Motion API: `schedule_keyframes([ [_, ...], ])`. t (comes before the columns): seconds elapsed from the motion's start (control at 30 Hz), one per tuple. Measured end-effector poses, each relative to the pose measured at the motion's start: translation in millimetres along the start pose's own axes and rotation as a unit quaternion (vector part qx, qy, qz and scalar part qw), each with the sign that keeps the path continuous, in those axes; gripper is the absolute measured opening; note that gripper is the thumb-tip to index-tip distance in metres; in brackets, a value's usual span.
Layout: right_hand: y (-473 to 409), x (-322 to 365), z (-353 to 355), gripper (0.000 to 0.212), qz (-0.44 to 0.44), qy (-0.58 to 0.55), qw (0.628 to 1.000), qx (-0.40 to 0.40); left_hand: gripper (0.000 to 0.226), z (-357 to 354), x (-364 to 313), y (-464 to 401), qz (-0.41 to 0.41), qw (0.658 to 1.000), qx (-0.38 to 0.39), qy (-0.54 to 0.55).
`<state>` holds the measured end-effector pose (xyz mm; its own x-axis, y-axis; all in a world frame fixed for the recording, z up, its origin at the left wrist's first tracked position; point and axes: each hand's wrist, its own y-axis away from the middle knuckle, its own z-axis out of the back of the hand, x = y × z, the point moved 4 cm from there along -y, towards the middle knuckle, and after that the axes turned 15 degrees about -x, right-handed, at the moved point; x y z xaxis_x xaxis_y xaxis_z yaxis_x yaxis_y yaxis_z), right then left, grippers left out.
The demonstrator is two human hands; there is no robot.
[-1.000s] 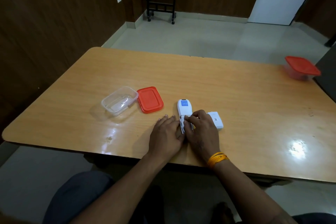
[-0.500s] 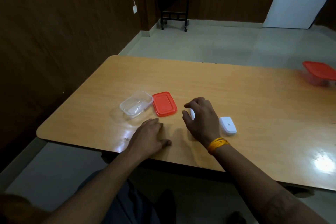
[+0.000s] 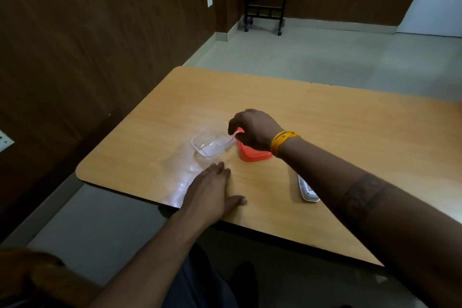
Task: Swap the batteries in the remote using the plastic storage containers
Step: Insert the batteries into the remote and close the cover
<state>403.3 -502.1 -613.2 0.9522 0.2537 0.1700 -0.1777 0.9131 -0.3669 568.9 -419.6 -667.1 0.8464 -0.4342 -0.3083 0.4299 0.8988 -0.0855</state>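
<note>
Clear container (image 3: 211, 144) beside red lid (image 3: 252, 154); R hand (image 3: 253, 130) curled over rim, grip unclear; L hand (image 3: 212, 191) flat, released.

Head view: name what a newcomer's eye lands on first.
The right hand, yellow bangles at its wrist, hovers curled over the red lid and the rim of the clear container mid-table. The left hand lies flat near the table's near edge; the white remote sits partly behind the right forearm.

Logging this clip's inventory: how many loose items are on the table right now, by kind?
Clear plastic container: 1
Red lid: 1
White remote, partly behind the right forearm: 1
Total: 3
</note>
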Motion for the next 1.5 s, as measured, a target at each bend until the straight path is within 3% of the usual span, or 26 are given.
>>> schedule_keyframes([
  [0.37,-59,16,-33,0.025,0.098,0.056,0.973,0.200,0.091,-10,7,-5,0.022,0.999,0.012,0.035],
  [0.67,-70,26,-42,0.021,0.121,0.115,0.959,0.229,0.088,-8,7,-7,0.015,0.999,0.010,0.035],
  [0.87,-68,30,-42,0.015,0.124,0.102,0.967,0.199,0.085,-7,6,-6,0.013,0.999,0.007,0.039],
  [1.13,-62,28,-50,0.018,0.048,0.038,0.985,0.161,0.085,-11,7,-7,0.009,1.000,-0.001,0.030],
  [1.3,-47,27,-37,0.026,0.002,-0.058,0.997,0.056,0.086,-12,6,-7,0.005,1.000,-0.015,0.023],
  [1.4,-26,22,-26,0.014,-0.014,-0.112,0.993,-0.019,0.085,-9,3,-6,-0.001,1.000,-0.009,0.015],
  [1.5,5,5,-14,0.013,-0.102,-0.187,0.971,-0.105,0.081,-10,-2,-5,-0.003,1.000,0.001,0.010],
])
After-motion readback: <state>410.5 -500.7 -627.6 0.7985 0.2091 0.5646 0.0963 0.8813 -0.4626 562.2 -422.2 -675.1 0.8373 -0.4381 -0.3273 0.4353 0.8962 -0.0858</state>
